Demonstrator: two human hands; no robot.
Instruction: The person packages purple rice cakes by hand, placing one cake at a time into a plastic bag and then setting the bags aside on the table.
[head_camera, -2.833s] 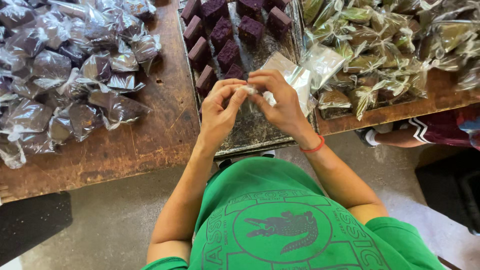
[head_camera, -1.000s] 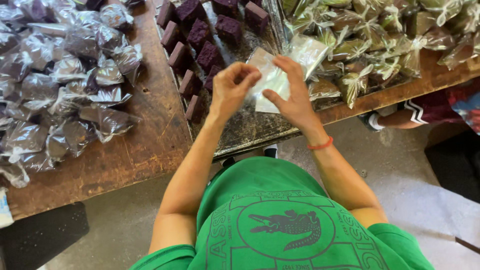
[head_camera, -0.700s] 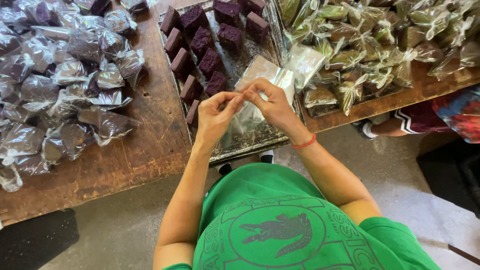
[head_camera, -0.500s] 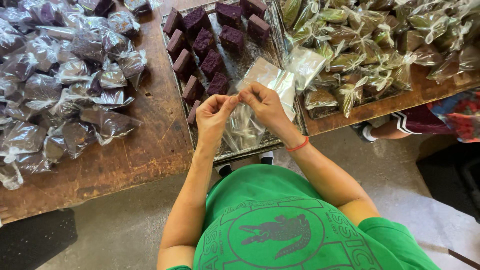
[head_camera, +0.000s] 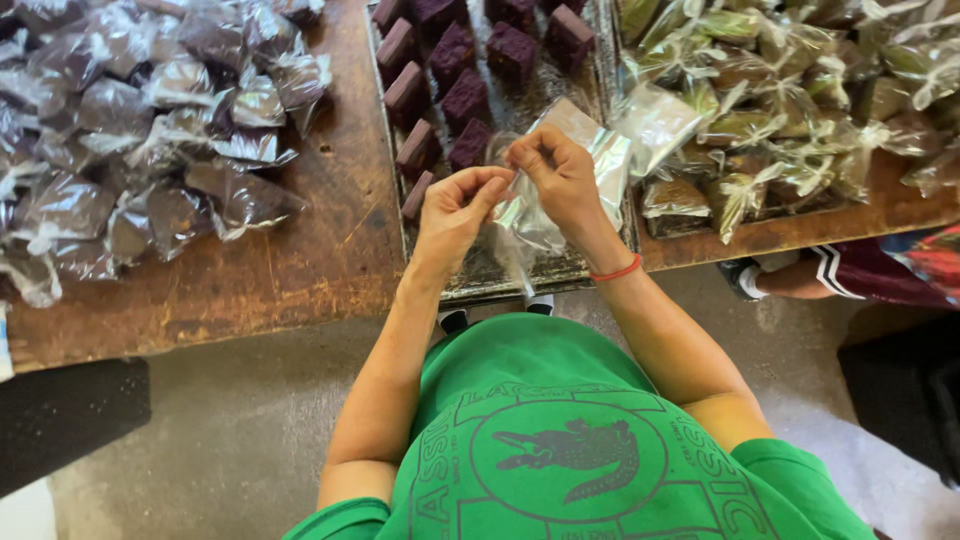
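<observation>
Both my hands are up on a small clear plastic bag right now. My left hand pinches one side of its top edge between thumb and fingertips, and my right hand pinches the other side, fingers curled in tight. The two grips almost touch each other, and the bag hangs down from them, crinkled and see-through. Can't tell if anything's inside it.

Straight under the bag is a dull metal baking tray, and just beyond my fingers sit the dark purple square cake pieces in rows on it — a couple of them lie right next to my left knuckles. A loose stack of more clear bags lies right behind my right hand.

Off past my left hand there's a pile of purple pieces already wrapped in shiny plastic on the worn wooden table. Past my right hand is a heap of greenish-brown wrapped pieces. There's a thin red band on my right wrist.
</observation>
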